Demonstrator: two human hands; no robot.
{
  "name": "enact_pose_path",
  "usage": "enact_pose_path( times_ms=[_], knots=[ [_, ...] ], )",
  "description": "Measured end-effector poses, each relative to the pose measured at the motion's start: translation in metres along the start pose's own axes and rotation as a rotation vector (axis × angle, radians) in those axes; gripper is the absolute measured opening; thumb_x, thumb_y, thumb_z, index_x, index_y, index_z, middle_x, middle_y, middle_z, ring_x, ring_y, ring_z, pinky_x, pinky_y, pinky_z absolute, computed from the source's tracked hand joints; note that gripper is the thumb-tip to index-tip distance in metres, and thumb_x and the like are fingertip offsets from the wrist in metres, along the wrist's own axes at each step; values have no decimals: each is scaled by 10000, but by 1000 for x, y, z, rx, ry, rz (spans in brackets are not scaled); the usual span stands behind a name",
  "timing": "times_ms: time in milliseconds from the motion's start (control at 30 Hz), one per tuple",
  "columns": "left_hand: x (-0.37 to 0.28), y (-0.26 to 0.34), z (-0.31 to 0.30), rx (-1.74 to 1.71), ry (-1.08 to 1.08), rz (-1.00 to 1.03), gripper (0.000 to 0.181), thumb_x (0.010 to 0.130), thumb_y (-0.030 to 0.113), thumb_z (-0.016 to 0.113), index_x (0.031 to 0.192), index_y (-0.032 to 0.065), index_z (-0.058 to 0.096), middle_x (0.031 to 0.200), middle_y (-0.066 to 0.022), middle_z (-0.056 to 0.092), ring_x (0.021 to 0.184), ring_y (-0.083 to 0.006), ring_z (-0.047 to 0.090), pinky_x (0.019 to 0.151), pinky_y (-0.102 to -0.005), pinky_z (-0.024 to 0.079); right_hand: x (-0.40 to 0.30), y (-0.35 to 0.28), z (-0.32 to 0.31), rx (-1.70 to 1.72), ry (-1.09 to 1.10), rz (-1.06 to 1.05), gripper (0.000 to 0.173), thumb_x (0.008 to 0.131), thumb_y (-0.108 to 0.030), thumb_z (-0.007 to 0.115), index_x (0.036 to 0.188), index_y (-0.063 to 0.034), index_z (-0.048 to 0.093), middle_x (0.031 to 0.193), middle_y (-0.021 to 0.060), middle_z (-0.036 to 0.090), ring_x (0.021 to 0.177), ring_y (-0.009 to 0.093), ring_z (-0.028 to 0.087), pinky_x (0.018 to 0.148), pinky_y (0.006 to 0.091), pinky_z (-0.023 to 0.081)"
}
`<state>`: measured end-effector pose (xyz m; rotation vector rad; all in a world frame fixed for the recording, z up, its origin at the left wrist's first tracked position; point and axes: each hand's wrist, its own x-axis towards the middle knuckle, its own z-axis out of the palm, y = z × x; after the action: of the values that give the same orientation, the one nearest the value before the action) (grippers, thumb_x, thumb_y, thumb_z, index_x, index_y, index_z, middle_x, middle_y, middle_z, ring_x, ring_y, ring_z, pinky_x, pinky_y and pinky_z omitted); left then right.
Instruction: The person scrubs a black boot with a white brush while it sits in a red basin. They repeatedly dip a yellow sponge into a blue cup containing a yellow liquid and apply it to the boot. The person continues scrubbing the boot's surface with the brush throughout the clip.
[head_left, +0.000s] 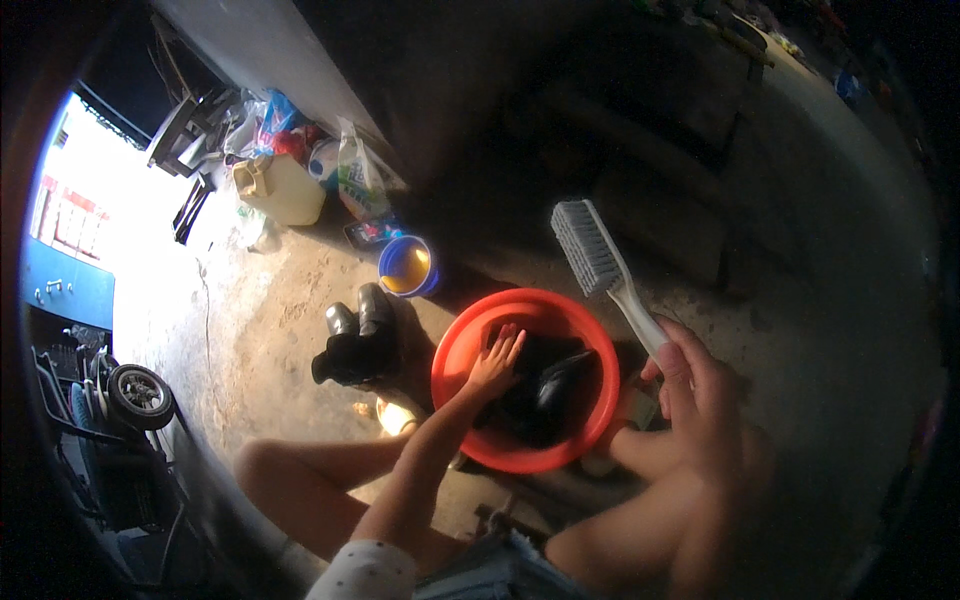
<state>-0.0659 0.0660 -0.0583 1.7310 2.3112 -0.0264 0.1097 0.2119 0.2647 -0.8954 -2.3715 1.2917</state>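
Observation:
In my right hand (686, 375) is a white long-handled scrub brush (600, 259), raised to the right of a red plastic basin (442, 367). The fingers wrap its handle, and the bristles face left. My left hand (496, 364) reaches over the basin's left side with the fingers spread, against something dark inside; whether it presses on it is hard to tell. A shiny black item, apparently a boot (559, 386), lies in the basin, its lower part lost in shadow. A pair of black boots (360, 334) stands on the floor left of the basin.
Behind the boots is a blue bucket (409, 266) with something yellow inside. A pale plastic jerrycan (281, 191) and plastic bags (360, 176) sit along the wall. On the far left is a wheeled frame (141, 396). My bent knees flank the basin.

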Motion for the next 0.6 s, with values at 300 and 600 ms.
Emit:
enact_pose_path(
  times_ms=[300, 600],
  knots=[
    [-14, -7, 7, -274, 259, -66, 586, 735, 74, 438, 1265, -41, 216, 1288, -208, 297, 1178, -276, 347, 907, -331, 370, -1, 0, 3, 14, -1, 47, 258, 886, -153, 390, 1060, 0, 503, 671, 86, 547, 638, 180, 554, 577, 287, 438],
    [-33, -36, 4, -215, 190, -176, 335, 757, 72, 422, 1078, -21, 411, 920, -159, 522, 776, -282, 553, 663, -375, 444, -1, -6, 10, 46, -46, 51, 288, 900, -191, 358, 1096, -22, 484, 711, 78, 549, 663, 168, 547, 611, 280, 431]
  ],
)
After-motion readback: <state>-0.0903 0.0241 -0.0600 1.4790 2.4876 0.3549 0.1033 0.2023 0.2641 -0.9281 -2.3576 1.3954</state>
